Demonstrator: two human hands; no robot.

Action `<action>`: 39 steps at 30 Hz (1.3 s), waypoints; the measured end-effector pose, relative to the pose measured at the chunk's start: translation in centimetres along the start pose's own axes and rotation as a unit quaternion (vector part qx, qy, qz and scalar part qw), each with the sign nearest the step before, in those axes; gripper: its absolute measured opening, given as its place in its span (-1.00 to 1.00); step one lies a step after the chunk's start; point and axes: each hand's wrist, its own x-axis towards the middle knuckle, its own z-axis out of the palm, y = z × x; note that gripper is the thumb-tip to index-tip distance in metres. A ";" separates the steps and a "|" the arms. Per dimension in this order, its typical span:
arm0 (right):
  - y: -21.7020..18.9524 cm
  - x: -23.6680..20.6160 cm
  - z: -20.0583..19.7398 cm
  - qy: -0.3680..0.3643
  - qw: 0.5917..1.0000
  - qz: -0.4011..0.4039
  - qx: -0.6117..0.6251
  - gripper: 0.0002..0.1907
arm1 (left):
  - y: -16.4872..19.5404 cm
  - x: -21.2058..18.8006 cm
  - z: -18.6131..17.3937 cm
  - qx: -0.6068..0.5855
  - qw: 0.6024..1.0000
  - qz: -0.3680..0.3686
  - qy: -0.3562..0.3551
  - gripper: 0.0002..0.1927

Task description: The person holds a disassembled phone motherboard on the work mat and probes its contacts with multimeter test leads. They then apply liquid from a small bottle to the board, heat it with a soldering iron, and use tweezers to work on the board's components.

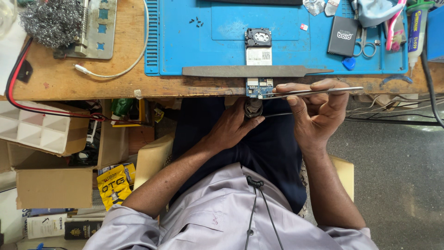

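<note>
A small circuit board (pixel 258 58) lies across the edge of the blue work mat (pixel 185 46), its blue end (pixel 259 89) overhanging the wooden bench. A long flat metal file (pixel 249 71) rests across the board. My right hand (pixel 314 113) holds thin metal tweezers (pixel 314 91) with their tips at the board's blue end. My left hand (pixel 233 127) grips a dark round tool nozzle (pixel 253 108) just below that end; a cable runs off to the right from it.
A black phone-like box (pixel 343 35), small scissors (pixel 366 46), a blue pick (pixel 349 63) and tubes sit at the mat's right. Steel wool (pixel 51 21) and a metal holder lie at the far left, with a white cable (pixel 115 71). Cardboard boxes (pixel 55 185) stand below left.
</note>
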 end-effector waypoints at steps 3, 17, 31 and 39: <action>0.0 0.0 0.0 -0.004 1.000 0.001 0.000 -0.65 | -0.1 0.1 0.0 0.008 1.000 0.002 0.002 -0.32; 0.0 -0.1 -0.1 -0.010 1.000 0.002 -0.001 -0.65 | -0.1 0.1 0.0 -0.005 1.000 0.016 0.004 -0.30; -0.1 -0.1 -0.3 -0.008 1.000 0.003 0.000 -0.63 | 0.3 0.1 -0.2 -0.011 1.000 0.015 0.000 -0.30; 0.1 -0.1 -0.3 -0.007 1.000 0.001 0.021 -0.63 | 0.2 0.0 -0.1 -0.009 1.000 0.014 -0.003 -0.33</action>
